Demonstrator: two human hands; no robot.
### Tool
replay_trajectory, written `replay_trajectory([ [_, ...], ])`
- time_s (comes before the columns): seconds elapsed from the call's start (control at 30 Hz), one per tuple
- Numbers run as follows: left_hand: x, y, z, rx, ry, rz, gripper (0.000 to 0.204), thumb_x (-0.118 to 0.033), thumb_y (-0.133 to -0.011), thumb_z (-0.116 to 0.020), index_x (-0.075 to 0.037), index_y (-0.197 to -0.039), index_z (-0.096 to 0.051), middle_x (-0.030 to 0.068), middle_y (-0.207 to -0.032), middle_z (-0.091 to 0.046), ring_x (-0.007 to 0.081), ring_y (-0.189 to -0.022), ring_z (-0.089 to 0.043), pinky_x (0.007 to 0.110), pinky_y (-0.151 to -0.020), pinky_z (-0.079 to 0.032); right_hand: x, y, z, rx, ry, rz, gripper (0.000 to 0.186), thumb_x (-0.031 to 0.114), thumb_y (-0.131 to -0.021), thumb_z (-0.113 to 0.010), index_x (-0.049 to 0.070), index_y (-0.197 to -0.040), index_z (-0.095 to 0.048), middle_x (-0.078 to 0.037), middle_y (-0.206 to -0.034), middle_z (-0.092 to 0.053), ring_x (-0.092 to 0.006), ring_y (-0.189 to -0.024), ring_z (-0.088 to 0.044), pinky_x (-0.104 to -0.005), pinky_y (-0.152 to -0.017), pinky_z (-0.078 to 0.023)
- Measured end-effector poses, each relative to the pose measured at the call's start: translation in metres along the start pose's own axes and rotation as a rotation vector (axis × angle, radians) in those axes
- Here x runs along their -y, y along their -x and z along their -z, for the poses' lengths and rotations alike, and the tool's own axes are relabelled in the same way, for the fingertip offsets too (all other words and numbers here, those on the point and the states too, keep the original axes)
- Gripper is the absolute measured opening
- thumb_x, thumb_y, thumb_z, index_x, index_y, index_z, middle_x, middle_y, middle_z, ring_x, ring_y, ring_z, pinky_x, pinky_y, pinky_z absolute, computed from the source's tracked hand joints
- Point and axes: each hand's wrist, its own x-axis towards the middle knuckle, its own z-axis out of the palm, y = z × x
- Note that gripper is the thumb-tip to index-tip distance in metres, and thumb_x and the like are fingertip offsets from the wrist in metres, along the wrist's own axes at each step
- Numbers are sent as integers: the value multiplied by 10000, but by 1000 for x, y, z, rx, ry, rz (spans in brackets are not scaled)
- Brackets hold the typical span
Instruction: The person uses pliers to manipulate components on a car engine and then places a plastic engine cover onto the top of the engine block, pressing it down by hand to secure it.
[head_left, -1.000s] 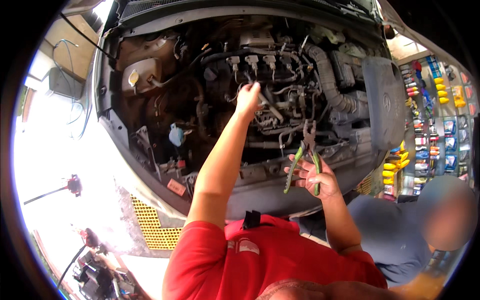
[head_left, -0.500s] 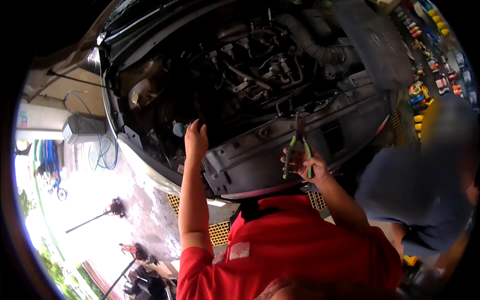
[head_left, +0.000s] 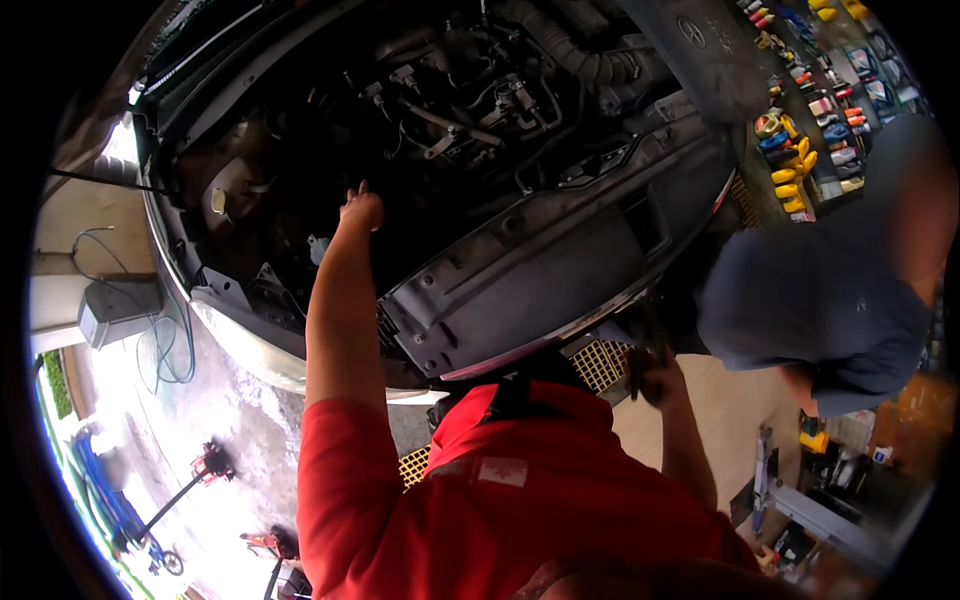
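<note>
In the head view my left hand (head_left: 362,208) reaches down into the dark engine bay (head_left: 440,190) of a car, behind the front panel. Its short-looking fingers are partly stretched and slightly apart, with nothing visible in them; the tips fade into shadow. A pale blue cap (head_left: 318,249) lies beside that forearm. Low on the right, in front of the bumper, my right hand (head_left: 658,382) is closed around pliers (head_left: 645,345). Shade darkens the pliers, whose green handles showed plainly a moment earlier.
A dark engine cover (head_left: 700,55) rests at the bay's right end. Another person (head_left: 820,290) in dark blue stands at the right, near a display of many tools (head_left: 800,150). A grey box (head_left: 120,310) with a hose and a red floor jack (head_left: 210,462) are at left.
My left hand has gone deeper into the engine bay. My right hand has dropped away from the front panel, down and right, with the pliers. The view has shifted.
</note>
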Motion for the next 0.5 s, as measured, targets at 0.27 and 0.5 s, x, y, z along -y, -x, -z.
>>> replay_trajectory([
  [0.27,-8,-23,30,-10,-18,28,529,-77,-796,-589,-109,-1323,-548,93,-1602,-85,343,-1460,-134,519,-1113,-270,-142,176,92,-518,303,-340,881,47,-766,-675,154,-1509,-216,-146,-1046,-651,-177,-763,-632,-340,-588,-537],
  [0.5,-26,-37,40,-91,84,-26,436,-138,-854,-511,-105,-1282,-584,75,-1600,-108,347,-1459,-134,539,-1118,-254,-204,223,138,-540,550,-855,726,-29,-736,-613,177,-1386,-364,-113,-768,-613,-191,-537,-568,-349,-435,-480],
])
